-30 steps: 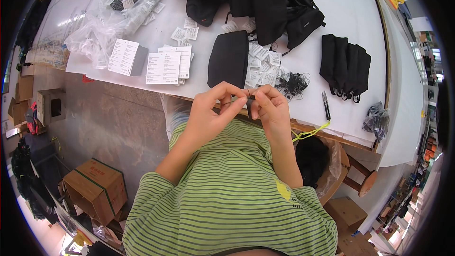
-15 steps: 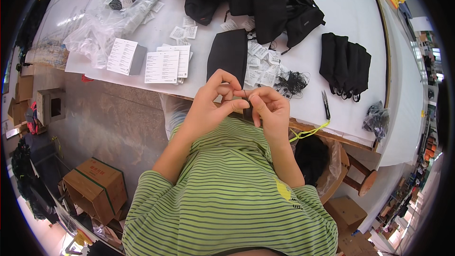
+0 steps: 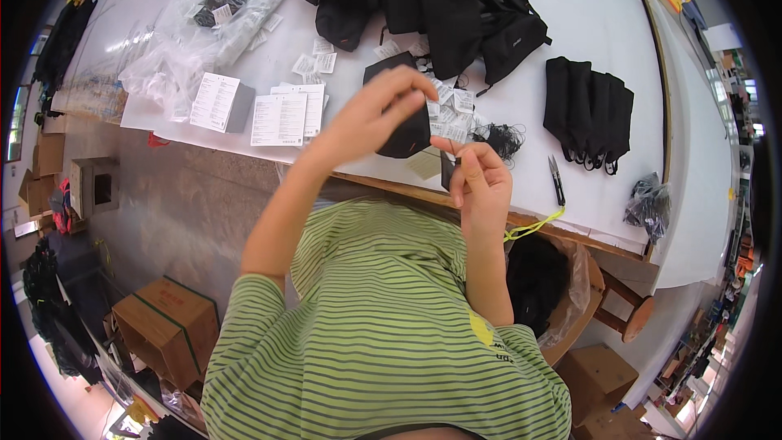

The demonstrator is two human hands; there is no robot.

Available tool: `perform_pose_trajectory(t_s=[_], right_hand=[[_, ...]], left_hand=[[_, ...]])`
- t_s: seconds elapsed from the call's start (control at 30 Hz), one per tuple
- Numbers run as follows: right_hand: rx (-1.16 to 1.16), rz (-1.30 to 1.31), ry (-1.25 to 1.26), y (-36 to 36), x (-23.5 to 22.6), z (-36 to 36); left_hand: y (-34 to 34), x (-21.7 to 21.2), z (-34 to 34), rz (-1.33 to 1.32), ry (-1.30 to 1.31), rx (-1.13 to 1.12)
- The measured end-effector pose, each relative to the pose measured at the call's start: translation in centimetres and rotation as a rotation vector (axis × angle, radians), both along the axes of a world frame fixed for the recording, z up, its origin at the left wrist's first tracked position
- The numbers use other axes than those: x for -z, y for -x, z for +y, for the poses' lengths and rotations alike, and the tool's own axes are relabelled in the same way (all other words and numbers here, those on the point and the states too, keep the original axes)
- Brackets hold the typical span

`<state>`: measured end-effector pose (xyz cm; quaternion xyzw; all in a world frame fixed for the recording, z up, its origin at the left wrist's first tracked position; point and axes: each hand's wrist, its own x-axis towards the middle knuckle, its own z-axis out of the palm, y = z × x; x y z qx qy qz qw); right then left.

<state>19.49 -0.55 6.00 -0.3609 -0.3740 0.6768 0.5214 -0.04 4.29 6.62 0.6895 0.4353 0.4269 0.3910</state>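
Note:
My left hand (image 3: 383, 116) is raised over a flat black fabric pouch (image 3: 405, 134) at the table's near edge. Its fingers are bent together, slightly blurred; whatever they pinch cannot be made out. Lower and to the right, my right hand (image 3: 482, 183) pinches a small black strip (image 3: 447, 169) between thumb and fingers, its forefinger pointing left. A pale tan card (image 3: 424, 165) lies beside the pouch. Just beyond the right hand are loose white printed tags (image 3: 450, 124) and a tangle of thin black cords (image 3: 498, 143).
Black bags (image 3: 440, 0) are heaped at the back. Folded black pouches (image 3: 588, 114) and black thread snips (image 3: 556, 181) on a yellow cord lie to the right. Stacked white cards (image 3: 281, 120) and clear plastic bags (image 3: 175, 73) occupy the left. A wooden stool (image 3: 637, 318) stands below right.
My left hand has moved up and away from my right hand, over the pouch. The right hand has shifted slightly right and down, still pinching.

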Motion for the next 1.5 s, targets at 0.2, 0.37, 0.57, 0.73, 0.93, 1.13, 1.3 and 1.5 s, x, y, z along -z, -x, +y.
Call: perform_pose_trajectory(t_s=[0.2,0.37,0.57,0.73,0.93,1.13,1.3,1.5], right_hand=[[0.02,0.018,0.007,-1.9,-0.3,0.1],[0.093,0.084,0.032,-4.0,0.2,0.2],[0.176,0.083,-0.005,-5.8,0.2,1.0],[0.195,0.017,0.006,-6.4,1.2,1.0],[0.205,0.009,0.006,-6.1,1.4,0.6],[0.225,-0.017,-0.022,-6.1,1.3,0.7],[0.226,-0.318,-0.157,-6.4,1.8,0.7],[0.187,-1.01,-0.584,-4.1,-0.1,0.5]], left_hand=[[2.1,3.5,3.4,0.717,-0.126,0.209],[2.4,2.3,3.2,0.744,-0.255,0.143],[3.2,0.6,-0.6,0.688,-0.223,0.018],[3.4,1.6,-3.8,0.595,-0.183,-0.072],[4.0,2.6,-4.4,0.615,-0.234,-0.103],[3.9,3.4,-4.2,0.56,-0.279,-0.093],[3.2,3.8,-4.2,0.537,-0.289,-0.123],[2.7,3.0,-4.8,0.506,-0.279,-0.192]])
